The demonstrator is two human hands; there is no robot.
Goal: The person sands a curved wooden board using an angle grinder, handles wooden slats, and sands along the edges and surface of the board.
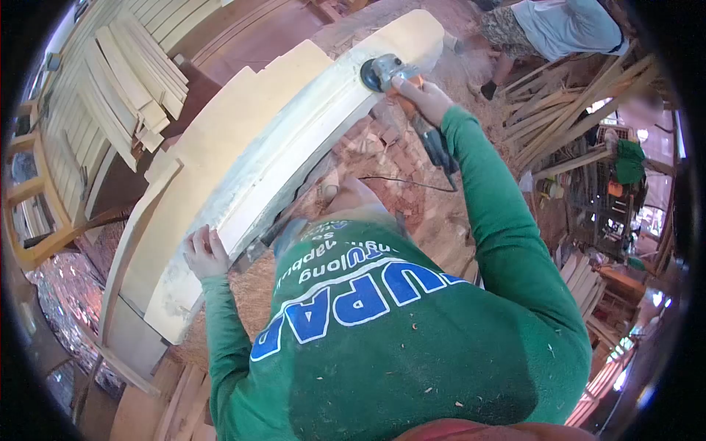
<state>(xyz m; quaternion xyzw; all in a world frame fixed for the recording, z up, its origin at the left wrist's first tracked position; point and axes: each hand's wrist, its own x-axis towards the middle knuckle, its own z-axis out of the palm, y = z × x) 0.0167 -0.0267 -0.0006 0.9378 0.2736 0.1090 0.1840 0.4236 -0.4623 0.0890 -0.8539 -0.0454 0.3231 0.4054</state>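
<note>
My right hand (pixel 426 101) is wrapped around an angle grinder (pixel 391 69) with an orange body. Its round disc (pixel 369 76) sits against the upper part of a long curved wooden piece (pixel 294 136). Pale, whitish patches run along that piece's face. Lower down, my left hand (pixel 207 252) lies on the wood near its edge, fingers apart and slightly bent. The grinder's dark rear end and cord (pixel 408 181) hang below my right wrist.
Several curved boards (pixel 132 73) are stacked at the upper left, near a wooden frame (pixel 37 198). Wood chips (pixel 379 140) cover the ground. Another person (pixel 551 29) is at the upper right, near a heap of wood strips (pixel 573 110).
</note>
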